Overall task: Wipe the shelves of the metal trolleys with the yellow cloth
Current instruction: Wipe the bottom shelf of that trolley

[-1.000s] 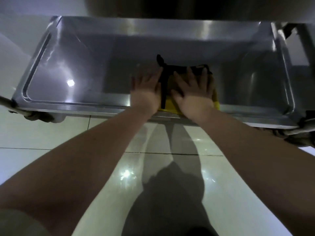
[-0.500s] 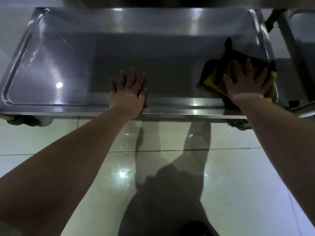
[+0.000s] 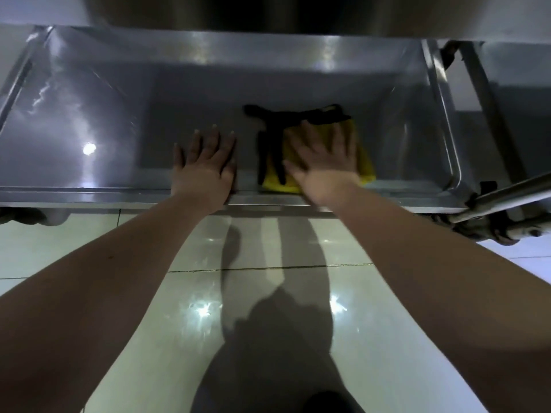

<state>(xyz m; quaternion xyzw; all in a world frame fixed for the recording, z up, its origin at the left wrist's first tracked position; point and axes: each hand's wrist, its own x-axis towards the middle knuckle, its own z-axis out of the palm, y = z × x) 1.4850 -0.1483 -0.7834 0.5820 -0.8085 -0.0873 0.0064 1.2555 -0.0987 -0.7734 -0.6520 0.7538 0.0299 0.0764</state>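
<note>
A low steel trolley shelf [image 3: 98, 120] with a raised rim fills the upper half of the head view. The yellow cloth [image 3: 365, 165] with black trim lies on it, right of centre near the front edge. My right hand [image 3: 323, 165] presses flat on the cloth with straight, spread fingers and covers most of it. My left hand [image 3: 205, 165] rests flat on the bare metal just left of the cloth, fingers straight, holding nothing.
An upper shelf [image 3: 268, 13] overhangs the far side. A second trolley's frame and bar [image 3: 507, 192] stand close at the right, with a caster [image 3: 489, 228] below. Another caster [image 3: 24, 214] sits under the left corner. Glossy tiled floor [image 3: 89, 242] lies in front.
My right hand has slid the cloth from the shelf's right end back toward the centre, beside my left hand. The left hand stays pressed near the front edge.
</note>
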